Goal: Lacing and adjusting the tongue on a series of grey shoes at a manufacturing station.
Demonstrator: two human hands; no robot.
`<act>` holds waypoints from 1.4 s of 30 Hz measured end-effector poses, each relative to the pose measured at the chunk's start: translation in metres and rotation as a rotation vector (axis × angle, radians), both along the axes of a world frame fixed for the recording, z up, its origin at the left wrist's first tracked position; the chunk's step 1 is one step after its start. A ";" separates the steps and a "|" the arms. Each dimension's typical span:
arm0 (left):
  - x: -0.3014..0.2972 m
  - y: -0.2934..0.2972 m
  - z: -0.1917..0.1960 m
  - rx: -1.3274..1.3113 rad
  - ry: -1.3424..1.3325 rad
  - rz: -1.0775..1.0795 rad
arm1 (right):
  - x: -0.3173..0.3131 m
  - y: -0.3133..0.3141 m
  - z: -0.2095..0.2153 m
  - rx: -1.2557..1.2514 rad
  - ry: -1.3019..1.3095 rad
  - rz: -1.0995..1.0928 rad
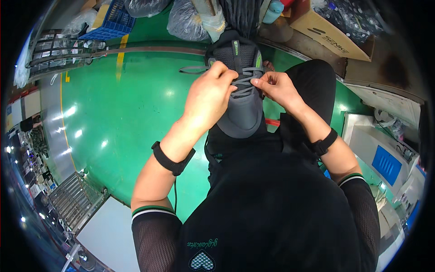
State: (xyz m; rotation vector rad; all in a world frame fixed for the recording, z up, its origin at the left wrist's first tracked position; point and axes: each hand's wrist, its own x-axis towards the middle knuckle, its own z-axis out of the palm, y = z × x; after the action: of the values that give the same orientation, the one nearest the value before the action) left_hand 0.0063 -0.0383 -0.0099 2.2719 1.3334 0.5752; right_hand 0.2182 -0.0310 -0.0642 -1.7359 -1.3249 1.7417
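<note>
A dark grey sneaker [240, 117] rests over my lap with its toe toward me. Grey shoelace [244, 90] crosses its front in several rows below the padded tongue [244, 53]. On the left side of the lacing, my left hand [209, 93] has its fingertips pinched at the lace. My right hand [279, 90] pinches at the lace along the right eyelet edge, thumb and forefinger together. A loose lace loop sticks out past the shoe's left side, above my left hand. The exact bits of lace between the fingertips are partly hidden.
Beyond the shoe hang bundled dark cords [242, 16] beside clear plastic bags [186, 22]. A cardboard box [333, 38] of small bagged items stands at the far right, a blue crate [108, 21] at the far left. Green floor [136, 104] lies to the left.
</note>
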 end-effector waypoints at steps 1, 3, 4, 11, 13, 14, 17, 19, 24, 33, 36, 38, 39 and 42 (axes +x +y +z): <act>0.001 0.001 -0.003 -0.001 0.068 -0.016 | -0.001 -0.001 0.002 -0.049 0.072 -0.034; 0.000 0.009 -0.005 0.002 0.138 -0.034 | -0.002 -0.001 0.007 -0.096 0.139 -0.082; 0.001 0.015 -0.006 0.010 0.208 -0.049 | -0.004 0.002 0.010 -0.134 0.162 -0.104; 0.010 0.047 -0.018 -0.295 -0.044 -0.067 | 0.005 -0.002 -0.006 -0.604 0.673 -0.492; 0.007 0.052 -0.020 -0.333 -0.055 -0.110 | 0.009 -0.012 -0.012 -0.545 0.777 -0.488; 0.004 0.053 -0.019 -0.370 -0.066 -0.154 | 0.009 -0.015 -0.013 -0.485 0.881 -0.484; 0.001 0.052 -0.007 -0.247 0.076 -0.176 | -0.001 -0.012 -0.028 0.209 0.395 -0.195; -0.008 0.053 0.002 -0.217 0.142 -0.204 | -0.001 -0.007 -0.043 0.859 -0.068 0.114; -0.021 0.034 0.021 -0.087 0.352 -0.185 | 0.012 -0.002 -0.041 0.376 0.141 0.006; -0.029 -0.009 -0.059 0.591 0.140 0.027 | 0.251 0.057 -0.018 0.092 0.382 -0.594; -0.019 -0.017 -0.073 0.522 0.078 0.035 | 0.457 0.030 -0.012 0.384 0.360 -0.907; -0.019 -0.029 -0.073 0.340 0.021 0.091 | 0.421 0.051 -0.042 0.418 0.285 -0.865; -0.029 -0.036 -0.066 0.274 -0.035 0.134 | 0.330 0.062 -0.044 0.454 -0.024 -0.878; -0.024 -0.022 -0.034 0.196 -0.098 0.227 | 0.182 0.049 -0.018 0.324 0.032 -0.312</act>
State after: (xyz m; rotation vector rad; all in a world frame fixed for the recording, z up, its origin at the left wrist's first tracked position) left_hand -0.0173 -0.0607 -0.0437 2.2226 1.5572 0.9187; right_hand 0.3998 0.0178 -0.0817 -1.6204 -1.1714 1.2993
